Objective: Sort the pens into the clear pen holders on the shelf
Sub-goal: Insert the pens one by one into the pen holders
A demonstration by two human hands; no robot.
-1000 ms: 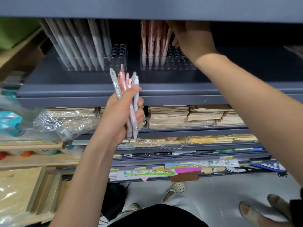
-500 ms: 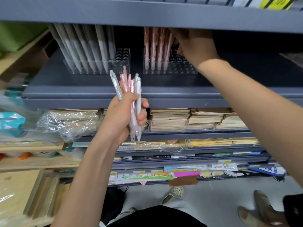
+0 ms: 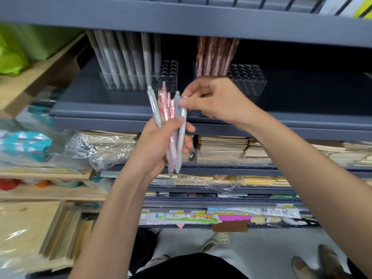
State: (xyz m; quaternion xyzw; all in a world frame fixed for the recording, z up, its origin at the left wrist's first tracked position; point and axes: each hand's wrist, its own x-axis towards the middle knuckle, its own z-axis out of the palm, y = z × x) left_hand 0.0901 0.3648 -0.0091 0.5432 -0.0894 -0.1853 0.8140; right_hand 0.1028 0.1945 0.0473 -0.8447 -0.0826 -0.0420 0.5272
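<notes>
My left hand grips a bundle of pens, several pink and several pale grey, held upright in front of the grey shelf. My right hand pinches the top of one grey pen at the right side of the bundle. On the shelf stand two clear pen holders: the left holder carries several grey pens, the right holder carries several pink pens. Both holders have empty holes on their right side.
A grey shelf board hangs close above the holders. Below are stacks of brown notebooks, crumpled plastic wrap and label strips. Wooden shelving stands at the left. Feet in shoes show on the floor.
My right hand has come out from the pink-pen holder, down to the bundle, and now pinches a grey pen there. The view has shifted slightly downward.
</notes>
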